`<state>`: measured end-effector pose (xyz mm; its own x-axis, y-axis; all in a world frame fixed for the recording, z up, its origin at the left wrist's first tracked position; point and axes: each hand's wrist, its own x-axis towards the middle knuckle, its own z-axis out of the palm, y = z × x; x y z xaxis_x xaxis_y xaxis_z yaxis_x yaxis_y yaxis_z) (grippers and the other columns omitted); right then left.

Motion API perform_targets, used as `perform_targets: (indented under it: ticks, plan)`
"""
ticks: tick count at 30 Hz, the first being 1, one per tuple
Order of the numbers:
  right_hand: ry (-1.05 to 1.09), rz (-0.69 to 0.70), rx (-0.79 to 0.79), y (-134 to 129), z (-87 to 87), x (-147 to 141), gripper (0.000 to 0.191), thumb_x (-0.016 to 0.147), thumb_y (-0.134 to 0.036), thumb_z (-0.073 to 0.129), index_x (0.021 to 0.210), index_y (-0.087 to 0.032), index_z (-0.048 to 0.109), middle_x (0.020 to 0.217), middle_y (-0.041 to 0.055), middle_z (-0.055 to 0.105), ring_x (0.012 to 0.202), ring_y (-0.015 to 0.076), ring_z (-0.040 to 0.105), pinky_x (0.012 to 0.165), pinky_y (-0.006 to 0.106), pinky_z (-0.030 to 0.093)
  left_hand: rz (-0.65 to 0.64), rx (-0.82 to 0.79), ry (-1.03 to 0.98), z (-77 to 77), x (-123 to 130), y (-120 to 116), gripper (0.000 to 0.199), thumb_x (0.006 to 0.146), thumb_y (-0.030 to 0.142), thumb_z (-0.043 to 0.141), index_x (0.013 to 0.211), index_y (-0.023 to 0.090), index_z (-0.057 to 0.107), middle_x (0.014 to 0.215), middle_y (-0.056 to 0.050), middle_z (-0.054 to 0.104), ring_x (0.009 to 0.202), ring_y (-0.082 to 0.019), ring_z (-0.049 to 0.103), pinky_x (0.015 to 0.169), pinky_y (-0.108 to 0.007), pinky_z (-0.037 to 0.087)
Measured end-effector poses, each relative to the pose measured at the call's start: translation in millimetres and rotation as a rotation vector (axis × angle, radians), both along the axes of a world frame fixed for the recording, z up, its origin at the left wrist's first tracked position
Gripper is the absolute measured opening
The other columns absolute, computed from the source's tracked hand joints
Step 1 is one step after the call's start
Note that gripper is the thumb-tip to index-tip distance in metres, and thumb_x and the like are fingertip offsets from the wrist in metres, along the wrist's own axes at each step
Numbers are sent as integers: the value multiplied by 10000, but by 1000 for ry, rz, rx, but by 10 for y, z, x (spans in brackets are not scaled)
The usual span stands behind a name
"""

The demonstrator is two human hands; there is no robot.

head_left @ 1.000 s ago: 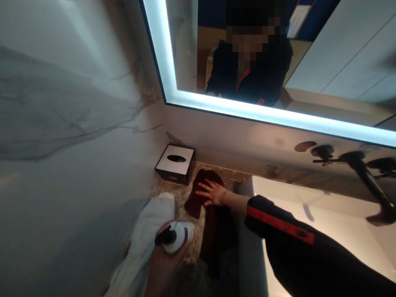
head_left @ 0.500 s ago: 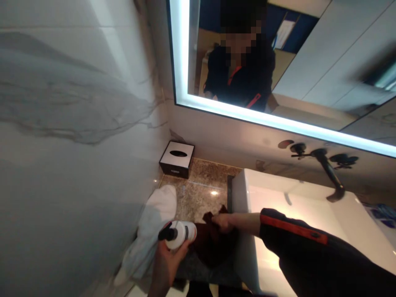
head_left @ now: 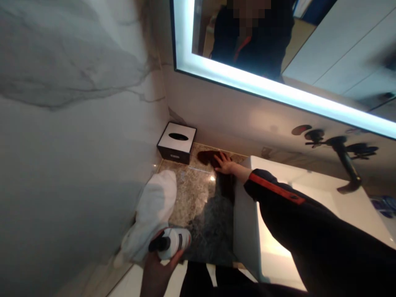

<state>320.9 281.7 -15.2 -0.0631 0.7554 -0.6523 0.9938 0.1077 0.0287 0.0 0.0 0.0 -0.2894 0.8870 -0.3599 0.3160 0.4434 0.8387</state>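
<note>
My left hand (head_left: 161,270) is closed around a white pump bottle (head_left: 175,242) with a black top, held tilted above the counter's front edge. At the back of the stone counter, my right hand (head_left: 225,163) lies flat with fingers spread on a dark reddish-brown cloth (head_left: 228,185). The cloth stretches from near the tissue box (head_left: 175,144) to the side of the white basin (head_left: 244,214). Part of it is hidden beneath my right hand and forearm. A crumpled white towel (head_left: 156,202) lies along the left wall, just beyond the bottle.
A black faucet (head_left: 346,161) juts from the wall above the basin. The lit mirror (head_left: 262,90) spans the wall above the counter and reflects a person. Blue items (head_left: 385,206) sit past the basin at right. The marble wall (head_left: 77,165) bounds the left side.
My right hand has moved to the back of the counter with the cloth, from bunched fingers to spread ones. The bottle in my left hand has shifted slightly left and nearer to me.
</note>
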Motion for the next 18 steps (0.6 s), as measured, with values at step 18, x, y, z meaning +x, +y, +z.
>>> perform_targets:
  ticks: [18]
  plan:
    - [207,391,-12,-411,-45,-163,832,860,-77,594,1610,-282,299,1718,128,106,1571,383,124,1212,595,289,12,59,-30,268,-19,384,695,589,509,804,1177,193,611,1225,-146,706,1197,-365,658,1106,-531,488]
